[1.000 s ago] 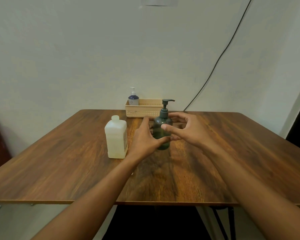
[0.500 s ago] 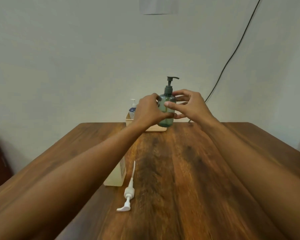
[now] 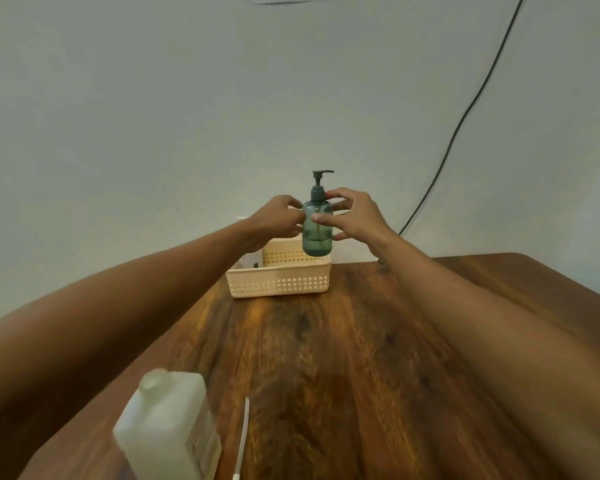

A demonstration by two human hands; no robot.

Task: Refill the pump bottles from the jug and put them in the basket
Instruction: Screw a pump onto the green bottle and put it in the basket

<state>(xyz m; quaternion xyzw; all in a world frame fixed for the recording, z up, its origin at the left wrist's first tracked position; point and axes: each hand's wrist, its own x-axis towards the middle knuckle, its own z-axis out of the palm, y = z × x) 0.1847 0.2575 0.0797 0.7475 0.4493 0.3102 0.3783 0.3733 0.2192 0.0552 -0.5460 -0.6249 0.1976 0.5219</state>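
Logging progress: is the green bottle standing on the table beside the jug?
No, the left hand and right hand hold the green bottle over at the basket, far from the jug.

Basket (image 3: 278,285), right half open, white bottle (image 3: 253,263) at its left end

A: Support surface?
B: Dark wood-grain table (image 3: 361,358), rounded far-right corner, far edge by the wall.
A: What's sitting on it?
B: Three items. Beige perforated basket (image 3: 278,284) at the far edge, left of centre. White translucent jug (image 3: 167,424) upright at near left, blurred. Thin white pump tube (image 3: 243,431) lying flat just right of the jug, lower end cut off by the frame.
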